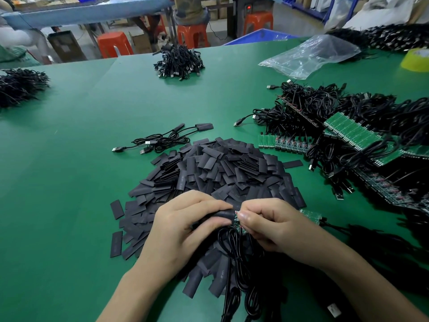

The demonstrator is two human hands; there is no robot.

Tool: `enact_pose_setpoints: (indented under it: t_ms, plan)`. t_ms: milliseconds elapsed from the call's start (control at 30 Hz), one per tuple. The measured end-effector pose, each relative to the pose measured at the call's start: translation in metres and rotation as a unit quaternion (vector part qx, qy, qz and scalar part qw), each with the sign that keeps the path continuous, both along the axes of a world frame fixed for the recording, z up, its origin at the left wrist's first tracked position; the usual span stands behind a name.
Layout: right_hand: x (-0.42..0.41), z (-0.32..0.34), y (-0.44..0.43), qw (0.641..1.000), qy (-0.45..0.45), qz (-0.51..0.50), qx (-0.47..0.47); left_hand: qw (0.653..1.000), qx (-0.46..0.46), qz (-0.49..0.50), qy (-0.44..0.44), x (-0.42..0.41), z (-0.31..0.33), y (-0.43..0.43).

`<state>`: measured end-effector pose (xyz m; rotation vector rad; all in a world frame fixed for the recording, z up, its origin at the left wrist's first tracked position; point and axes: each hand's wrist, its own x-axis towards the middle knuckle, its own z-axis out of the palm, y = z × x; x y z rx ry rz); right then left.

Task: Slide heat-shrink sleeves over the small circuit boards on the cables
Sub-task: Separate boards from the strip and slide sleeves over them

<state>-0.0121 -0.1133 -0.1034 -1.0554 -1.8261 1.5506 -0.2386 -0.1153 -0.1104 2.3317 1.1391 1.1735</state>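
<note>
Sleeve (pixel 221 214) pinched in L hand (pixel 183 227), touching board (pixel 236 223) gripped by R hand (pixel 271 226).

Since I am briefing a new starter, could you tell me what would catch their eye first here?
The heap of black heat-shrink sleeves in the middle of the green table stands out first. At its near edge, the left hand grips one sleeve and the right hand pinches a small circuit board. To the right lies a tangle of black USB cables and green board strips.
</note>
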Motion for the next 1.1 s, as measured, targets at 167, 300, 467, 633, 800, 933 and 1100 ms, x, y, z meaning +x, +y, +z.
enact_pose_setpoints:
  t_ms: [167,300,467,633,800,933,1100]
  plan:
    - [0.0027,0.0008,0.0008,1.000,-0.006,0.002,0.004,1.000,-0.005,-0.019,0.017,-0.0002,0.0020,0.0023]
    - [0.0022,-0.0012,0.0004,0.999,-0.035,0.004,0.028,1.000,-0.011,-0.020,0.017,-0.0009,0.0010,0.0023]
    - [-0.0001,0.0004,-0.0001,1.000,-0.009,0.002,0.027,1.000,-0.002,0.000,-0.021,-0.0010,0.0007,0.0011]
    - [-0.0012,0.0016,-0.0012,1.000,0.012,-0.001,0.003,0.999,-0.012,0.007,-0.040,0.0004,0.0002,0.0002]
    - [-0.0020,0.0036,-0.0012,1.000,0.015,-0.006,0.004,0.999,-0.024,0.007,-0.042,-0.0001,0.0005,0.0006]
    - [-0.0020,0.0044,-0.0011,1.000,0.015,-0.006,0.000,0.998,-0.029,0.011,-0.049,0.0004,0.0003,0.0009]
    - [-0.0011,0.0052,-0.0014,1.000,0.016,0.001,-0.002,0.998,-0.024,0.007,-0.058,0.0012,0.0011,-0.0008]
